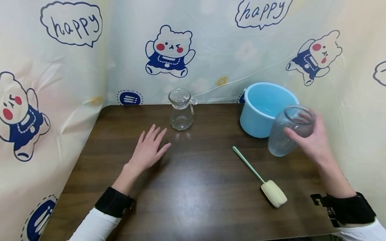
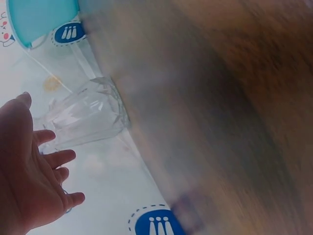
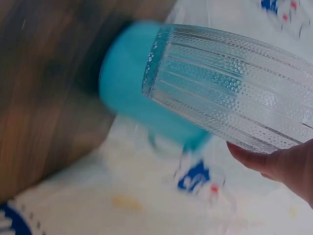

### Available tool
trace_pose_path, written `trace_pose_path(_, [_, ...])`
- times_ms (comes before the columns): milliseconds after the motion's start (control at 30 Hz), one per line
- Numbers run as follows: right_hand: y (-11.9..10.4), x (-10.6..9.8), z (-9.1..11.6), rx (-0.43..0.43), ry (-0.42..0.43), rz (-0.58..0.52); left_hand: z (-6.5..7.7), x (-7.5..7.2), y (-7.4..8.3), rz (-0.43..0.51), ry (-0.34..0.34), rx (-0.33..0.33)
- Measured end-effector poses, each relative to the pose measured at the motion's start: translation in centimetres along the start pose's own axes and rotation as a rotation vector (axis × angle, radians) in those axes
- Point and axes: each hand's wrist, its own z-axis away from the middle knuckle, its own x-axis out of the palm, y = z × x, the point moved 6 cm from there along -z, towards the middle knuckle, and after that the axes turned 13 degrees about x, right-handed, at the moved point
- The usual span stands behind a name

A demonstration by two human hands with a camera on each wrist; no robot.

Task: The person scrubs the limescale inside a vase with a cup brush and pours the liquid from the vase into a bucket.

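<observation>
My right hand [image 1: 315,140] grips a clear glass jar [image 1: 278,134] near its mouth, tilted, in front of the light blue bucket [image 1: 256,117]. In the right wrist view the jar [image 3: 220,88] shows ribbed and dotted glass, with my thumb [image 3: 259,159] against its side. My left hand [image 1: 147,150] is over the table's left part, fingers spread and holding nothing. Just beyond its fingertips stands a smaller clear glass vase [image 1: 181,117] with a tie round its neck. A sponge brush [image 1: 273,193] with a green handle lies between the hands, nearer the right one.
The dark wooden table [image 1: 187,174] meets a pale printed cloth [image 1: 211,50] along its back and left sides. A thin white string [image 1: 256,72] runs across the cloth behind the vase and bucket. The bucket stands at the back right.
</observation>
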Motion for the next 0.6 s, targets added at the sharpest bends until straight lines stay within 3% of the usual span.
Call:
trace_pose_path(167, [1.4,-4.3,-1.3,0.055,0.118,-0.083,-0.1,-0.3,0.2,-0.006,-0.009,0.009])
trace_pose_path(267, [1.7,-6.6,-2.2,0.092,0.198,-0.078,0.0,-0.4,0.1,-0.01,-0.02,0.01])
trace_pose_path(433, [1.4,-9.7,-4.3,0.152,0.326,0.002,0.4,-0.2,0.2,0.006,-0.034,0.01])
trace_pose_path(600, [-0.2,-11.2,-7.0,0.103,0.368,0.069,0.6,0.1,0.3,0.017,-0.041,0.012])
